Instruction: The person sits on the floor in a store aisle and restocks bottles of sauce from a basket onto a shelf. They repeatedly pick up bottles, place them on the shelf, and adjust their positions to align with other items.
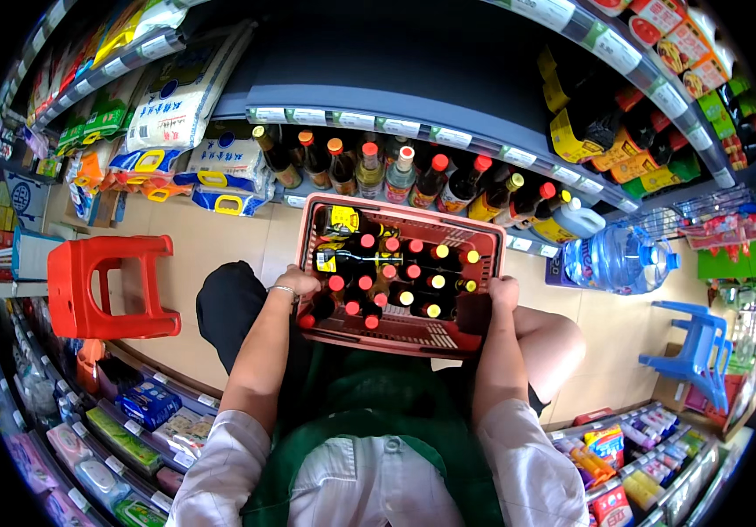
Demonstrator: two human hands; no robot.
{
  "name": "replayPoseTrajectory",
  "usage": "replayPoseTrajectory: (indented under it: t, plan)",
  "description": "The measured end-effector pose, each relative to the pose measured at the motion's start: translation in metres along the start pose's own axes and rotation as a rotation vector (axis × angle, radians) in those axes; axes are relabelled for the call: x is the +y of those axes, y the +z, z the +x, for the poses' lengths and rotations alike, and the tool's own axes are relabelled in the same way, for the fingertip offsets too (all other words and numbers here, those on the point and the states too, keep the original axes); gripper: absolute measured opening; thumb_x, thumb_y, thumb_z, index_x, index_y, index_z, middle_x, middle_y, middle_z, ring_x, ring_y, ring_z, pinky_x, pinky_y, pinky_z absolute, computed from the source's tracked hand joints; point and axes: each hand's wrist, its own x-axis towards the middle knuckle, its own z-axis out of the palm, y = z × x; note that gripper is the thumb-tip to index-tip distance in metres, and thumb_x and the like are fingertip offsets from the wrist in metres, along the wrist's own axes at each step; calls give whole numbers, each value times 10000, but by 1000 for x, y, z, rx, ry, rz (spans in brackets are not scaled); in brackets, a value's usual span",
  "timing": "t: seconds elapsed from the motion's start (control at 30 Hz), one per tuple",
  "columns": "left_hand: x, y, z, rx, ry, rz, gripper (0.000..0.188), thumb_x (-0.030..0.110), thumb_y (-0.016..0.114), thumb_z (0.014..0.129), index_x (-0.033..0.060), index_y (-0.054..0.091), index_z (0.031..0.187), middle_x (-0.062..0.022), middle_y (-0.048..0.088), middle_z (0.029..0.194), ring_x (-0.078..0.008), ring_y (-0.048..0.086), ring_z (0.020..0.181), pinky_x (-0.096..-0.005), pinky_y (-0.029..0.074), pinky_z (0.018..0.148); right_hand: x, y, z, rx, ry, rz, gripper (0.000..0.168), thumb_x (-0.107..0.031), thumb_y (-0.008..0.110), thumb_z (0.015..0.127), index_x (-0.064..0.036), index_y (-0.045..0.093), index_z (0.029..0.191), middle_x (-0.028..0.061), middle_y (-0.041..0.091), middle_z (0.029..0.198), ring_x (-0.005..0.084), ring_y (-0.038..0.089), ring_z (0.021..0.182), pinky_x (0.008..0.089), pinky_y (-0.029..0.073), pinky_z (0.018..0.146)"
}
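Observation:
A red plastic shopping basket point(404, 209) is held in front of me, over my lap. My left hand point(303, 282) grips its left end at the rim; my right hand point(504, 292) grips the right end. Inside stand several dark sauce bottles with red caps point(366, 283) and several with yellow caps point(438, 282). Two bottles with yellow labels point(343, 221) lie on their sides at the back left. A dark brown piece point(474, 312) sits inside beside my right hand; what it is I cannot tell. Past the basket, a row of bottles point(399, 176) lines the bottom shelf.
A red plastic stool point(111, 286) stands at left, a blue one point(691, 349) at right. Large water bottles point(615, 259) and a blue-grey jug point(572, 222) are right of the basket. Rice bags point(180, 92) fill the left shelf. Stocked shelves point(134, 428) lie behind me on both sides.

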Motion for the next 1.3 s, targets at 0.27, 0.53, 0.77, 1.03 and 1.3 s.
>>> replayPoseTrajectory:
  t: [0.27,0.53,0.77,1.03,1.3]
  plan:
    - [17,25,32,43,-33,109,881,382,763,621,-98,435,1283,-234,465,1317,-320,571,1101,-369,477,922,29,-11,25,-27,-150,69,253,-222,662,664,-31,696,826,207,679,841,342,666,836,420,518,780]
    - [47,29,36,4,138,870,433,319,516,825,96,632,1177,-111,594,1243,-264,574,1137,-347,459,930,79,-10,54,-452,-356,248,855,-396,777,638,0,440,1316,208,618,1149,305,588,1101,356,456,930]
    - [79,28,-35,87,184,934,346,281,516,829,60,667,1047,-118,662,1092,-251,631,1033,-380,515,830,13,-101,-22,-206,-385,224,313,-234,747,682,-27,682,907,157,688,849,268,674,807,356,517,745]
    - [117,12,-69,403,823,358,303,273,710,765,27,629,923,-113,651,746,-288,644,758,-377,501,693,-12,-109,53,-177,-513,271,512,-164,784,686,-39,619,1154,168,667,982,268,654,865,339,520,783]
    - [125,15,-14,710,988,711,732,117,740,630,121,467,1308,-110,461,1343,-289,408,1256,-465,284,1066,-36,-62,6,138,-444,-274,773,-265,758,711,-155,398,1387,258,317,1424,400,413,1253,414,377,1035]
